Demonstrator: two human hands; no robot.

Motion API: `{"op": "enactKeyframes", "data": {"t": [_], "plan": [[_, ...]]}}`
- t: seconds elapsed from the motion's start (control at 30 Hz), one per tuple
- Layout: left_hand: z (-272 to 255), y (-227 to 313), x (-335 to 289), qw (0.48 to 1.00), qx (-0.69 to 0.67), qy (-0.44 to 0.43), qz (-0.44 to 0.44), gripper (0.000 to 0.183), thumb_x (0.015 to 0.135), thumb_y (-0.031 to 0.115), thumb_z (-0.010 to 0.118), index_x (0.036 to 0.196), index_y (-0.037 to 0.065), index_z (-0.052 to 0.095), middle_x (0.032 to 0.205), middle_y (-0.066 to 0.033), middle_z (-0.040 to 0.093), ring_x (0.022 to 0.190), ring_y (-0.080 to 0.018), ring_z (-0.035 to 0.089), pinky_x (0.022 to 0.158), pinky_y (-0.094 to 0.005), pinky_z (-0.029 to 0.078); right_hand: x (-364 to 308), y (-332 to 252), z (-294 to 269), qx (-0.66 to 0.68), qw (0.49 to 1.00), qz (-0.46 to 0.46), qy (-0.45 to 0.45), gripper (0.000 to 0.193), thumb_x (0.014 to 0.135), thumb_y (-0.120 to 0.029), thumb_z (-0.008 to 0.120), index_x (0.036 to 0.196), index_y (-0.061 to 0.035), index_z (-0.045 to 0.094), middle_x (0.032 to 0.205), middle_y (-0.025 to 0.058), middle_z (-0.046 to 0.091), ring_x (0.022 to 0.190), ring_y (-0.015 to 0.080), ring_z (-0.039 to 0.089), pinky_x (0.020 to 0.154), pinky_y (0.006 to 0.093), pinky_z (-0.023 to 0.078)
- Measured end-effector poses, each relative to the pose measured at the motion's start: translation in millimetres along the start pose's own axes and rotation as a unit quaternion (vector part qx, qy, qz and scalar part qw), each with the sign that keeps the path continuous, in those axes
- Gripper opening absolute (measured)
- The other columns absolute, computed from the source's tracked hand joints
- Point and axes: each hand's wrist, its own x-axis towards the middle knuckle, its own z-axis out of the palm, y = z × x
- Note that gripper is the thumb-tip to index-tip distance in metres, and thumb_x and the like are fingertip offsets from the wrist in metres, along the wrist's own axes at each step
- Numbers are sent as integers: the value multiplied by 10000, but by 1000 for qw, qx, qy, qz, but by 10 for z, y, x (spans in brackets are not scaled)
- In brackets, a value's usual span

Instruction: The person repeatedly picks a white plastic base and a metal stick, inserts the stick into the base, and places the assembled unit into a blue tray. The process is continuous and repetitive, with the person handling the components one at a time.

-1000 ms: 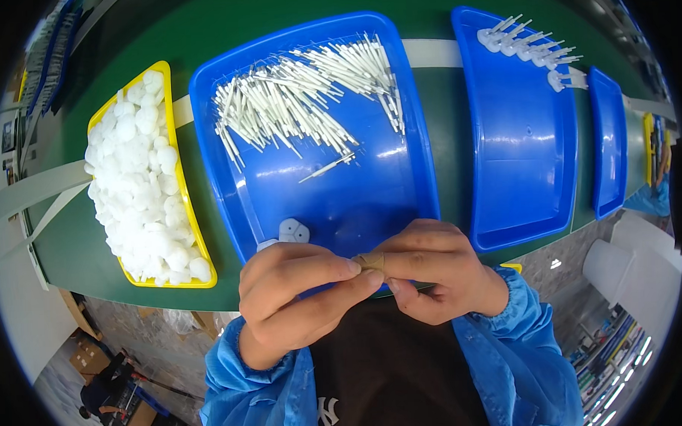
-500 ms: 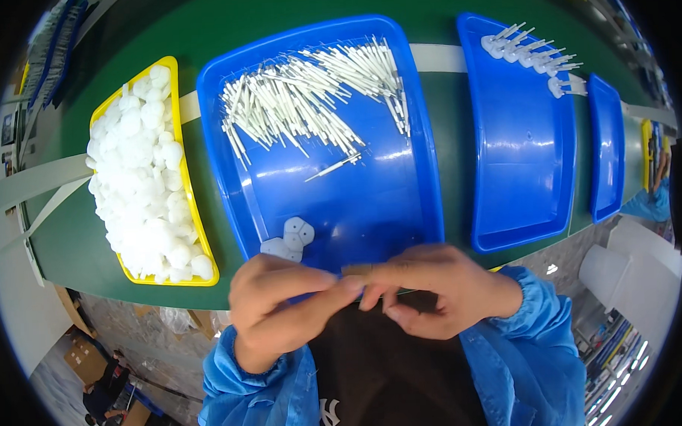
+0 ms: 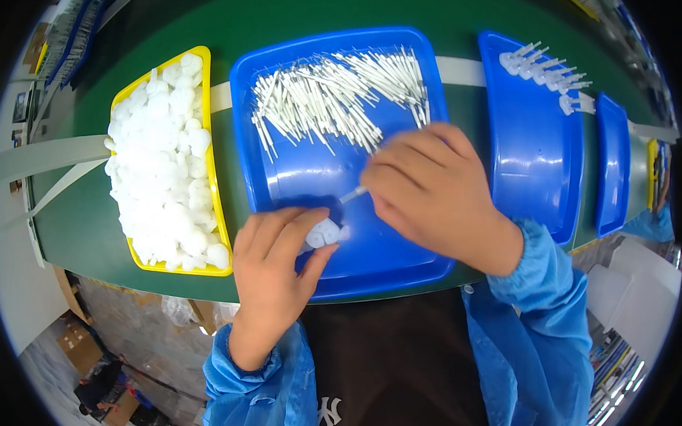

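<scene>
Over the near left part of the large blue tray point(image 3: 302, 180), my left hand point(image 3: 277, 264) pinches small white plastic discs point(image 3: 324, 234) between thumb and fingers. How many discs it holds, I cannot tell. My right hand point(image 3: 434, 198) is closed over the middle of the same tray, somewhat blurred. From its fingertips a thin white stick point(image 3: 353, 194) points down and left toward the discs, apart from them. Behind my hands, a pile of similar white sticks point(image 3: 314, 101) covers the tray's far part.
A yellow tray point(image 3: 221, 232) heaped with white plastic pieces point(image 3: 163, 170) stands on the left. In the blue tray point(image 3: 530, 157) on the right, several discs with upright sticks point(image 3: 543, 72) line the far edge. A narrower blue tray point(image 3: 612, 170) lies beyond, on the green table point(image 3: 334, 10).
My hands, together at the tray's near edge before, have separated. The left now holds the discs that lay in the tray; the right has moved up and forward with a stick.
</scene>
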Motion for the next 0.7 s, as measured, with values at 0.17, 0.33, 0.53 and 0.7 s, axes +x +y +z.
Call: {"op": "enactKeyframes", "data": {"t": [0.17,0.33,0.53,0.7], "plan": [[104,85,113,914,-384,-32,-129,473,915,-86,832,1360,51,751,1215,-85,681,1114,-160,700,772,-274,569,-228,-218,-135,247,960,131,22,257,782,-59,869,1022,-123,802,852,21,765,776,234,741,761,372,551],[275,177,299,796,-585,-43,-151,520,997,-159,656,1493,-1,658,1328,-75,573,1180,-140,676,889,-253,615,-303,-58,27,94,989,75,83,302,736,-85,914,1017,-136,815,992,26,768,836,233,737,739,367,535],[335,29,468,807,-570,-39,-148,483,1048,-105,613,1519,-5,657,1268,-82,606,1119,-140,699,830,-264,629,-277,109,-89,152,978,100,102,292,742,-101,939,1023,-128,862,986,30,663,856,241,657,778,396,518],[246,41,699,806,-555,-42,-200,439,1075,-81,596,1496,6,681,1237,-83,630,1088,-141,707,800,-261,628,-96,140,-186,249,949,142,132,323,758,-94,934,1074,-157,911,998,27,615,930,199,618,791,372,452]]}}
